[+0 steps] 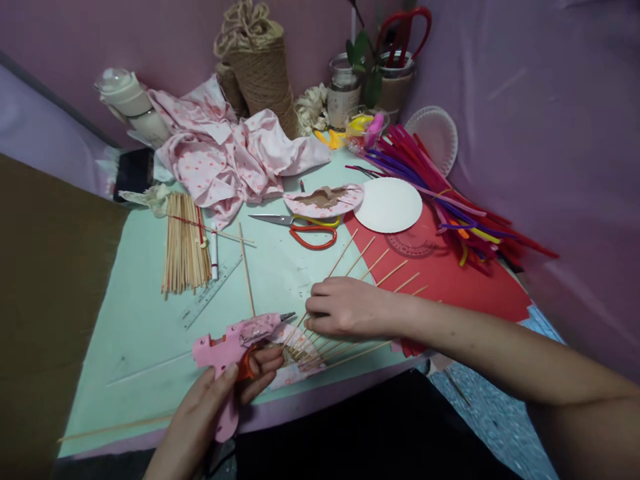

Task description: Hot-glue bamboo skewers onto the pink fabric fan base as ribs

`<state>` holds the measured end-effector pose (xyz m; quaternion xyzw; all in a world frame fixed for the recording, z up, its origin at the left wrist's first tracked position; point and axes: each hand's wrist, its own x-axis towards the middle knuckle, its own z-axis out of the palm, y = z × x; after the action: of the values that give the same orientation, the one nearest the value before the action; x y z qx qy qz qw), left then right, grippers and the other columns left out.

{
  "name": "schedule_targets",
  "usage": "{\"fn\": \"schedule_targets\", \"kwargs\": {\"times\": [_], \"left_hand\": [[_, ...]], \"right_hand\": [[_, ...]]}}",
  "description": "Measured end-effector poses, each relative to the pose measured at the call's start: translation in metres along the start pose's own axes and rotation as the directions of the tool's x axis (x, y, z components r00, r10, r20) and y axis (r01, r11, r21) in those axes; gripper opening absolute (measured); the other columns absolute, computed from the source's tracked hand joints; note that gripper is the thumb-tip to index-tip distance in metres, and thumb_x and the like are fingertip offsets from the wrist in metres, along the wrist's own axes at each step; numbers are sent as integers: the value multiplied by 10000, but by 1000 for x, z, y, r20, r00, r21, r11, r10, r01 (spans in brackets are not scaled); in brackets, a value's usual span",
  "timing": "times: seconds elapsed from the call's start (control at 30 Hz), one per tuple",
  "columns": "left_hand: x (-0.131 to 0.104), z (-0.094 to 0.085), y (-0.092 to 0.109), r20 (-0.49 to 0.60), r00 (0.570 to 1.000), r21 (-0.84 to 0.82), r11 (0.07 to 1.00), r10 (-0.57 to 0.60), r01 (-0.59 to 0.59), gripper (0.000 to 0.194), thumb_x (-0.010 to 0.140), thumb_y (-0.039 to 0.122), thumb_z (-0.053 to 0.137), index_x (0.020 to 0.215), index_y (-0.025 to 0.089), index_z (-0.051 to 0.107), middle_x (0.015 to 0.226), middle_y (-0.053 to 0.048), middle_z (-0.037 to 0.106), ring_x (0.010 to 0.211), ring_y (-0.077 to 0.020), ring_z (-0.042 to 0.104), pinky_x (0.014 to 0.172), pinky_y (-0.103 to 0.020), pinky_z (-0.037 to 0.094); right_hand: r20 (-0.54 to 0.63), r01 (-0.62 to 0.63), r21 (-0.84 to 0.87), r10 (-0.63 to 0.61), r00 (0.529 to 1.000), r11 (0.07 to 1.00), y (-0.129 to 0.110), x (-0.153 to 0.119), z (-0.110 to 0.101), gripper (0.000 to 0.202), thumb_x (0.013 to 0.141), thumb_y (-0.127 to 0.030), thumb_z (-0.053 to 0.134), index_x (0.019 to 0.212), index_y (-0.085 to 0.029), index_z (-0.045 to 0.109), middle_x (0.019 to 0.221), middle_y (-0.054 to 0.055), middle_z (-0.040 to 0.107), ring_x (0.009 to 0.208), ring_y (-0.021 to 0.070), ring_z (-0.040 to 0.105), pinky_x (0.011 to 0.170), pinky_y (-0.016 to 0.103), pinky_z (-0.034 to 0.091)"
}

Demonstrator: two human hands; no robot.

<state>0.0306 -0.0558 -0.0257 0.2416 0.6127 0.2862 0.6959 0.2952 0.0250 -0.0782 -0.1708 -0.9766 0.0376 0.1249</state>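
Observation:
My left hand (215, 393) is wrapped around the handle of a pink hot glue gun (250, 332), some fingers near its orange trigger. The gun's nozzle points right, toward my right hand (345, 307). With curled fingers, my right hand grips a thin bamboo stick (343, 253), one of several that fan out up and to the right. Their lower ends meet on a piece covered in pink spotted fabric (297, 377) at the table's front edge. My right hand and forearm hide the middle of the sticks.
Orange-and-yellow-handled scissors (315, 233) lie mid-table beside a fabric-covered ring (325, 200) and white paper disc (389, 205). A bundle of bamboo sticks (186, 247) and a ruler (210, 293) are left. Pipe cleaners (440, 187) rest over red paper (465, 287). Twine (265, 73) stands behind.

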Motion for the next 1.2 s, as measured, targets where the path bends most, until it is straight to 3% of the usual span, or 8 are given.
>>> {"fn": "schedule_targets", "kwargs": {"times": [0.2, 0.47, 0.77, 1.2], "left_hand": [[-3, 6, 7, -39, 999, 44, 999, 18, -16, 352, 763, 554, 750, 857, 223, 827, 1087, -86, 807, 1100, -383, 711, 1068, -454, 489], [-2, -1, 0, -147, 989, 92, 996, 33, -19, 211, 680, 419, 845, 674, 239, 736, 1007, -43, 828, 1156, -372, 684, 1071, -440, 490], [-1, 3, 4, 9, 1000, 12, 1000, 27, -27, 354, 804, 528, 731, 890, 197, 820, 1121, -119, 794, 1122, -360, 705, 1030, -433, 528], [-3, 7, -2, 11, 997, -35, 996, 80, -79, 332, 810, 453, 739, 853, 127, 780, 1114, -183, 785, 1132, -365, 698, 1004, -439, 541]], "right_hand": [[40, -13, 4, 12, 999, 1000, 0, 0, -1, 140, 996, -203, 522, 960, -174, 654, 871, 30, 573, 789, 151, 418, 643, 335, 261], [46, -10, 0, 10, 999, 1000, 0, 1, -1, 149, 997, -203, 515, 956, -178, 656, 874, 30, 577, 790, 153, 428, 638, 338, 267], [32, -9, 2, 9, 999, 1000, 0, 1, -3, 168, 999, -201, 508, 967, -174, 670, 873, 35, 590, 781, 152, 431, 635, 334, 266], [-74, -3, 65, 8, 997, 998, -4, -4, -8, 239, 1028, -185, 429, 1056, -160, 665, 918, 65, 656, 860, 174, 497, 694, 330, 356]]}}
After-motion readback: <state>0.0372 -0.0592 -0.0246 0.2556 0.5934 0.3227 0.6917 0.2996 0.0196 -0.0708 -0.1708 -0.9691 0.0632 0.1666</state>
